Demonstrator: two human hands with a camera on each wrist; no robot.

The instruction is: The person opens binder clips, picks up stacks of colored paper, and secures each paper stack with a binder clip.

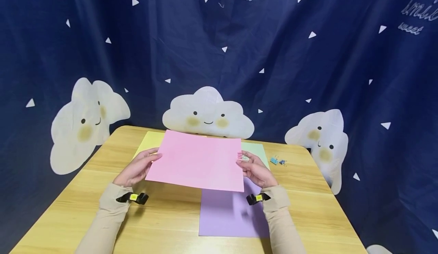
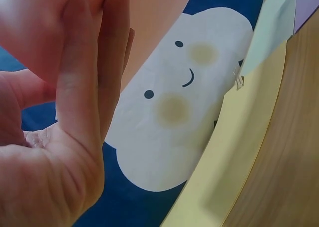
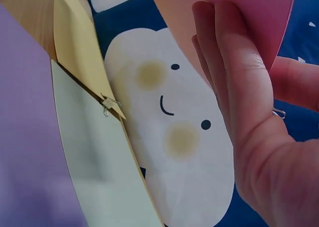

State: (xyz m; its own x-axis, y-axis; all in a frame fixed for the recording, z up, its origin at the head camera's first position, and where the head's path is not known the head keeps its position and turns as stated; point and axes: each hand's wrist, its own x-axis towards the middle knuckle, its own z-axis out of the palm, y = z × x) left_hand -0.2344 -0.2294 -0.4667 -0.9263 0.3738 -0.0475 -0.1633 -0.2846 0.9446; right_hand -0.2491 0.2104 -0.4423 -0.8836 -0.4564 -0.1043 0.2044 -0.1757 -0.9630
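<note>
Both hands hold a pink sheet of paper [image 1: 202, 162] above the table. My left hand [image 1: 138, 168] pinches its left edge, thumb on top and fingers underneath. My right hand [image 1: 256, 170] pinches the right edge the same way. Beside the right thumb, a small wire loop [image 3: 279, 113] shows; the rest of it is hidden. Under the pink sheet lie a yellow sheet [image 1: 148, 141], a pale green sheet [image 1: 258, 151] and a purple sheet [image 1: 226, 218], all partly covered. A binder clip [image 3: 107, 104] sits where the yellow and green sheets meet.
Two loose binder clips, one light blue [image 1: 274, 160] and one darker blue [image 1: 282, 162], lie right of the green sheet. The wooden table [image 1: 164, 216] backs onto a dark blue curtain [image 1: 191, 37] with printed clouds.
</note>
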